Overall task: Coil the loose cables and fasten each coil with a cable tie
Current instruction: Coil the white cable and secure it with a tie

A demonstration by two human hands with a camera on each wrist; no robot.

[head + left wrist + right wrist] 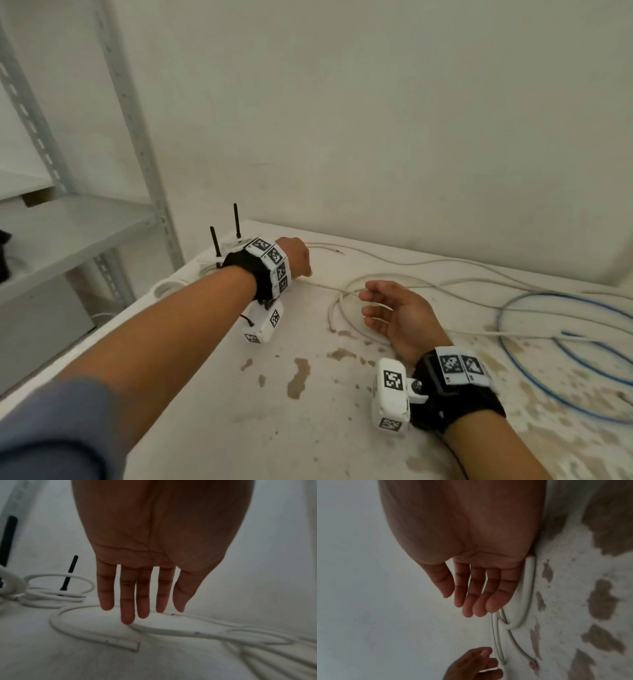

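Note:
A long white cable (pixel 342 298) lies in loose loops across the stained white table (pixel 274 411). One cut end (pixel 334 330) shows a red core. My left hand (pixel 298 260) reaches forward over this cable; in the left wrist view its fingers (pixel 127 615) hang straight, their tips just above or on the cable (pixel 96 635), holding nothing. My right hand (pixel 370 303) stands on its edge on the table with the palm facing left and the fingers relaxed. The cable (pixel 527 588) runs under and beside it. A blue cable (pixel 513 342) lies in big loops at the right.
A white router with two black antennas (pixel 236 219) stands at the table's far left corner, beside a small coil of white cable (pixel 51 597). A grey metal shelf rack (pixel 85 222) stands to the left. The wall (pixel 376 137) closes the far side.

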